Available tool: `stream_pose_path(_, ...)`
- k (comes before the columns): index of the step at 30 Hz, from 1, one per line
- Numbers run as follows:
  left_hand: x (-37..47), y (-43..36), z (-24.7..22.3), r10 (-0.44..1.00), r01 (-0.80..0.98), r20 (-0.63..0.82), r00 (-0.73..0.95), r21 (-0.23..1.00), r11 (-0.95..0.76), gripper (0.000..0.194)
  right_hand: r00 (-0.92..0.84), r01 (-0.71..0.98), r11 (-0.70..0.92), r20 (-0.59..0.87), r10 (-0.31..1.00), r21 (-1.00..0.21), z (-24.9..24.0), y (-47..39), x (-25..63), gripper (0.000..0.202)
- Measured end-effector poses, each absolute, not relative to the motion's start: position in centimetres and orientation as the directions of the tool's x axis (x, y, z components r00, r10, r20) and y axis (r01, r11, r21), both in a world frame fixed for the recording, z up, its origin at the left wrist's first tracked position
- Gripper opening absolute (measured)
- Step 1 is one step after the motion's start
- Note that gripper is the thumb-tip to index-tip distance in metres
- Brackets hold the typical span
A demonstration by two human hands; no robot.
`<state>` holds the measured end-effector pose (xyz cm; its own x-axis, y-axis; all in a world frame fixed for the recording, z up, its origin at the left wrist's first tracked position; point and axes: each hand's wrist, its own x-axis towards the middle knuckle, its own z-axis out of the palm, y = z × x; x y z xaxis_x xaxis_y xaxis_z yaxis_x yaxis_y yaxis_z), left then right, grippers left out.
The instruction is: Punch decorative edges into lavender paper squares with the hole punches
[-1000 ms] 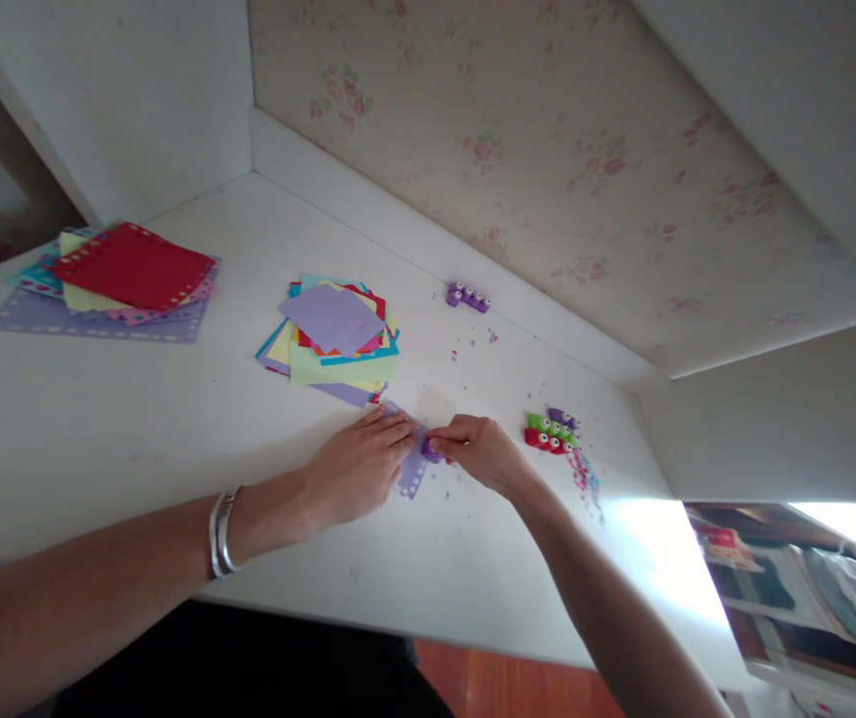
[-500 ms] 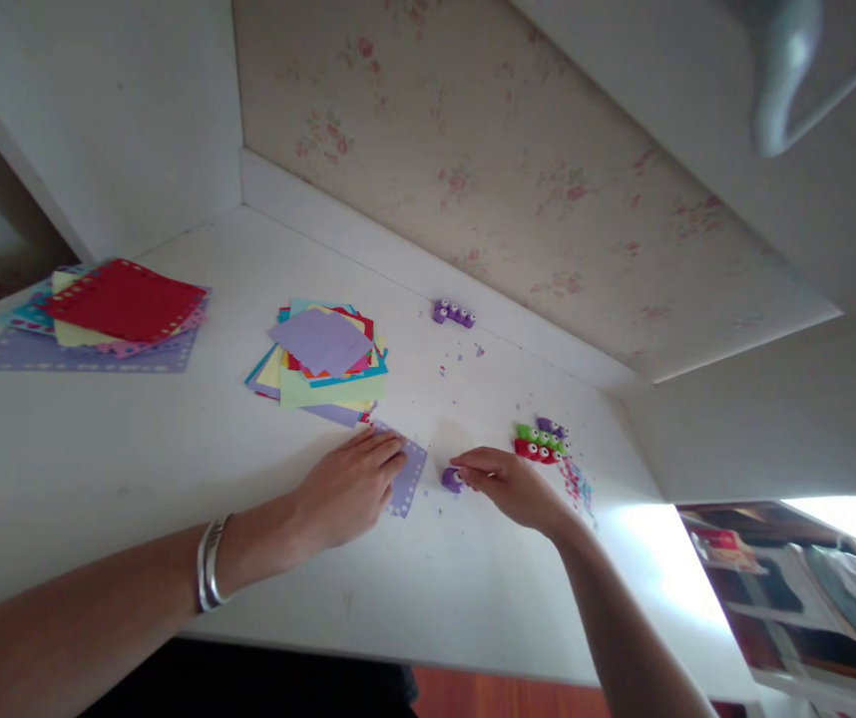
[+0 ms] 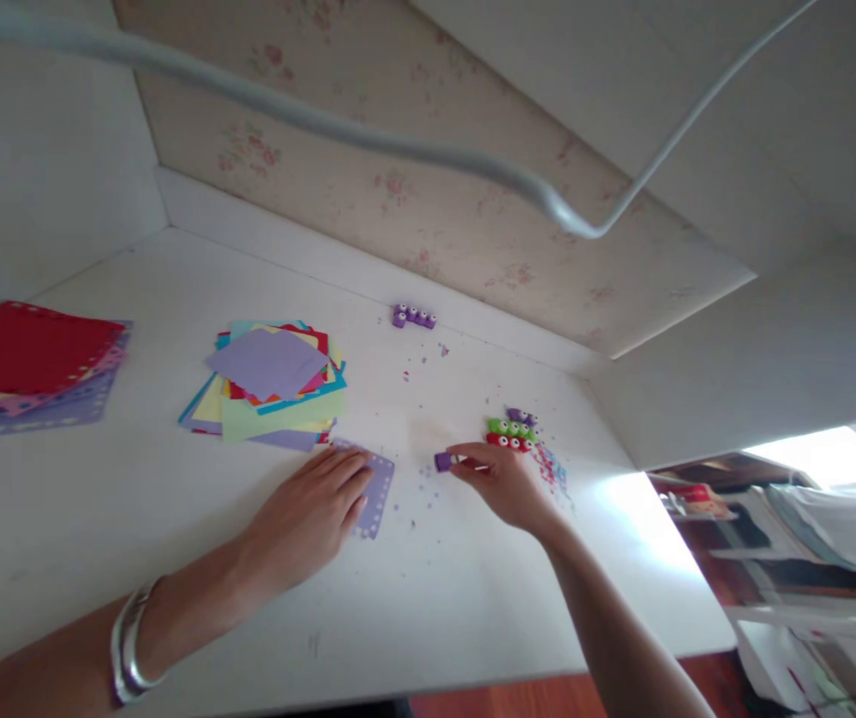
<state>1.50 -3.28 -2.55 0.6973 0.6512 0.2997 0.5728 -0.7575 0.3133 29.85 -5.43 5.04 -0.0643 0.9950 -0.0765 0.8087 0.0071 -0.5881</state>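
My left hand (image 3: 308,514) lies flat, its fingers resting on a purple sheet of paper (image 3: 378,489) with small holes punched along its edges. Part of that sheet is hidden beneath the hand. To the right of the sheet, apart from it, my right hand (image 3: 499,486) pinches a small purple paper punch (image 3: 444,462) just over the table. Tiny purple paper bits (image 3: 428,479) are scattered below the punch. Close behind my right hand stand red, green and purple punches (image 3: 512,429) in rows.
A stack of coloured paper (image 3: 270,364) lies left of centre, and punched sheets (image 3: 31,349) are piled at far left. Several purple punches (image 3: 413,316) stand by the wall. Red and blue paper bits (image 3: 550,469) lie at right. A white cable (image 3: 398,150) hangs across the view.
The punch has turned in my right hand and is farther from the sheet's edge. More purple bits show beside it. My left hand stays on the sheet; the view has shifted.
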Motion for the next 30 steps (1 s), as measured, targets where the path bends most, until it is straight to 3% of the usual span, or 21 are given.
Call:
stream_pose_path(4,1.5,-3.2,-2.7,0.644,0.571,0.302,0.703,0.3,-0.764,0.035,0.122,0.868,-0.091,0.033,0.992,-0.488,6.3,-2.2,36.4,0.03)
stream_pose_path(7,1.5,-3.2,-2.8,0.649,0.575,0.311,0.694,0.302,-0.76,0.035,0.082,0.975,-0.06,0.095,0.992,-0.214,6.9,0.3,40.6,0.029)
stream_pose_path(10,1.5,-3.3,-2.9,0.655,0.577,0.314,0.687,0.311,-0.755,0.035,-0.078,0.997,0.079,-0.034,0.996,0.026,6.9,1.9,42.9,0.033)
stream_pose_path(12,1.5,-3.2,-2.9,0.653,0.571,0.32,0.686,0.32,-0.756,0.035,-0.151,0.981,0.167,-0.143,0.978,0.104,6.6,2.5,43.5,0.037)
stream_pose_path(18,1.6,-3.3,-2.4,0.664,0.564,0.329,0.671,0.354,-0.746,0.032,-0.212,0.962,0.246,-0.246,0.946,0.119,6.4,3.5,43.7,0.04)
stream_pose_path(21,1.6,-3.2,-1.9,0.684,0.57,0.333,0.649,0.381,-0.728,0.028,-0.174,0.975,0.194,-0.17,0.97,0.111,6.9,4.8,42.5,0.039)
stream_pose_path(25,1.5,-2.6,-1.3,0.719,0.618,0.316,0.619,0.368,-0.695,0.027,-0.145,0.988,0.146,0.021,0.989,-0.057,6.5,8.4,37.8,0.038)
stream_pose_path(30,1.2,-1.6,-1.4,0.752,0.66,0.29,0.592,0.361,-0.659,0.03,-0.239,0.961,0.243,0.04,0.97,-0.131,3.7,15.1,29.6,0.046)
